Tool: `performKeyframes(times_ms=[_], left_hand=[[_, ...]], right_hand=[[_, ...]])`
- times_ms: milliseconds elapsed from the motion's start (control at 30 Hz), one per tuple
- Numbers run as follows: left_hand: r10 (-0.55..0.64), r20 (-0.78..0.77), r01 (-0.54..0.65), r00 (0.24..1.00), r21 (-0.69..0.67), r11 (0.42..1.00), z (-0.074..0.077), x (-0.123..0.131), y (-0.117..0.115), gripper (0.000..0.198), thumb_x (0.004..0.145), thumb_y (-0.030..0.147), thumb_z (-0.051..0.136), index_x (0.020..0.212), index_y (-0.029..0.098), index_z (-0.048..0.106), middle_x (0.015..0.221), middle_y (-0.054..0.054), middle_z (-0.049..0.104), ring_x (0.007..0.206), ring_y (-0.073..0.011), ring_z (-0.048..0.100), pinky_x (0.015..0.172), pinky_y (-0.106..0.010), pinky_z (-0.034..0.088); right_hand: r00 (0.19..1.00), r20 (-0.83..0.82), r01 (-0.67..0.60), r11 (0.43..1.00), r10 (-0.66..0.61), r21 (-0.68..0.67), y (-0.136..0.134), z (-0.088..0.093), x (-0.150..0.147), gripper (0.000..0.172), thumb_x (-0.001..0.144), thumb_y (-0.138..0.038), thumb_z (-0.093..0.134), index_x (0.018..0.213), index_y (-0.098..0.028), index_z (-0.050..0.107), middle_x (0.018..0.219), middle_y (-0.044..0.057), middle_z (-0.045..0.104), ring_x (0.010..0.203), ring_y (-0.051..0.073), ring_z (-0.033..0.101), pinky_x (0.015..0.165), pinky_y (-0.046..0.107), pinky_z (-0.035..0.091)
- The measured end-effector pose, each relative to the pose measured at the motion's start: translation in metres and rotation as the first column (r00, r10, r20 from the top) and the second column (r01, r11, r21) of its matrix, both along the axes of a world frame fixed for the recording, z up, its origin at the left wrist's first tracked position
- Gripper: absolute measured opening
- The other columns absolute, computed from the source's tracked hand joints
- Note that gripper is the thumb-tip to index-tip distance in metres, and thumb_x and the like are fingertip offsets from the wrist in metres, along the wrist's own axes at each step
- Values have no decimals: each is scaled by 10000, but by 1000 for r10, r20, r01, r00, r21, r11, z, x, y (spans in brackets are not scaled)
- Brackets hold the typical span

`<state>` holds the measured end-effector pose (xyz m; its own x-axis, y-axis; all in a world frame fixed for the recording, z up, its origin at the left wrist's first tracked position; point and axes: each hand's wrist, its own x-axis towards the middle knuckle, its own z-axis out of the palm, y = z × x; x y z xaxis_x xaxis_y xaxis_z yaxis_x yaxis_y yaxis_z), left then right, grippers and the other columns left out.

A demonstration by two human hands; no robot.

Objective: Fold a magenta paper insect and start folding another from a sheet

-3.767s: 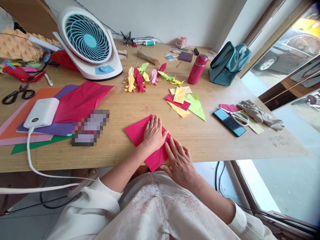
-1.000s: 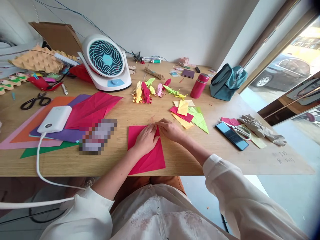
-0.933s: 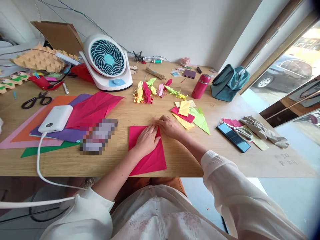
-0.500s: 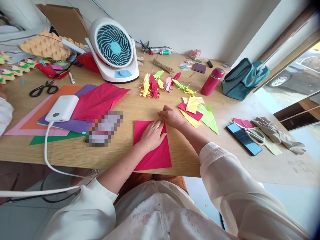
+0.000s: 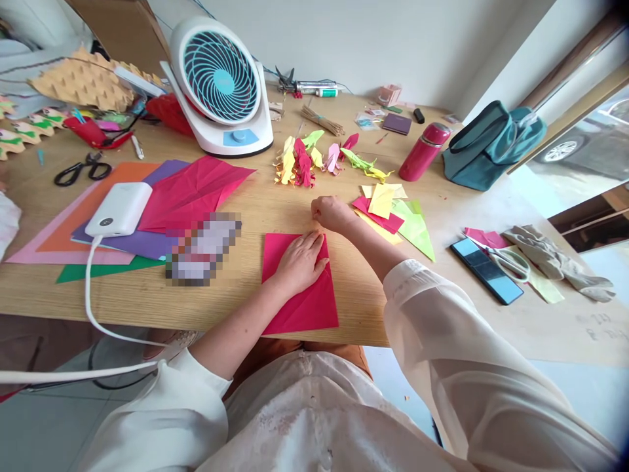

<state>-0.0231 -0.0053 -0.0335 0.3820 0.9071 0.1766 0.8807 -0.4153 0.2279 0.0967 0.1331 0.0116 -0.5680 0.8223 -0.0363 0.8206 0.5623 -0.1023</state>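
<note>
A sheet of red paper [image 5: 297,303] lies on the table in front of me, its near edge close to the table's front. My left hand [image 5: 299,259] rests flat on its upper right part, fingers stretched toward the far edge. Just beyond the far right corner is my right hand [image 5: 333,214], its fingers curled closed. Their tips are turned down and away, so whether anything is in them is hidden. To its right lies a small pile of folded red, yellow and green paper pieces [image 5: 388,208]. Several folded paper figures [image 5: 303,162] in various colours stand farther back.
On the left, large coloured sheets [image 5: 201,190] lie under a white power bank [image 5: 119,208], with a blurred-out phone-like item [image 5: 204,249] alongside. Black scissors [image 5: 83,170] and a fan [image 5: 223,85] stand behind. Rightward are a red flask [image 5: 425,152], teal bag [image 5: 491,147], phone [image 5: 486,270] and light-handled scissors [image 5: 514,263].
My right hand has moved slightly away from the paper's far right corner, its fingers more curled. The left hand still lies on the red sheet. The camera view has shifted a little.
</note>
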Motion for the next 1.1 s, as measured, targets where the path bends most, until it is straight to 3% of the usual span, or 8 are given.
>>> performKeyframes(times_ms=[333,433,500,533,633,800,933,1100], left_hand=[[-7,1,7,1000,34,999,-2,-3,3,538,1012,317,465,1470,35,472,1548,-223,491,1479,-317,426,1227,-464,353],[-2,3,2,1000,41,999,-1,-3,3,535,1008,311,461,1471,45,473,1546,-223,493,1470,-320,441,1218,-467,369],[-1,6,1,1000,40,999,-2,-4,3,536,1004,314,468,1480,70,469,1549,-211,495,1465,-314,451,1216,-471,375],[1,8,-1,1000,41,999,-2,-4,2,535,1003,318,471,1484,84,469,1553,-202,494,1466,-311,451,1217,-470,375],[8,6,-8,1000,43,999,-3,-4,1,547,1005,327,471,1489,73,469,1566,-198,481,1479,-309,431,1232,-456,356],[0,6,0,1000,39,999,-3,-4,1,567,1008,328,454,1503,53,451,1592,-189,450,1495,-299,404,1247,-441,333],[-8,-20,9,1000,35,999,-3,-4,1,582,1023,340,416,1522,41,426,1608,-192,426,1511,-301,380,1250,-454,326],[-14,-109,16,994,17,1000,-3,-2,2,629,1044,389,346,1555,23,376,1650,-199,343,1545,-325,312,1262,-475,290]], right_hand=[[997,-13,77,997,-77,13,-12,-5,-12,361,941,-44,481,1260,-125,630,1294,216,642,1105,290,674,896,385,543],[985,-82,156,988,-155,9,-8,-8,-13,298,989,-103,485,1249,-104,632,1287,219,644,1077,273,677,902,402,553],[968,-145,206,978,-204,3,-2,-12,-9,262,1002,-230,580,1235,-125,638,1256,161,668,1061,247,678,918,417,560],[956,-183,233,973,-229,0,0,-14,-6,276,1005,-284,598,1232,-133,635,1230,125,681,1058,231,678,931,425,560],[907,-318,286,958,-274,-9,6,-24,10,260,1009,-150,461,1198,-89,629,1120,142,730,1036,224,687,934,374,540],[803,-501,327,942,-322,-82,6,-38,33,361,939,-92,369,1184,-137,630,1033,87,761,854,167,727,816,268,542],[727,-583,352,926,-363,-137,7,-39,41,321,956,-187,379,1086,-112,662,933,101,757,723,164,717,753,266,541],[694,-644,316,940,-322,-130,-6,-33,56,340,917,-145,417,1151,-156,664,1039,81,757,784,146,695,775,256,524]])
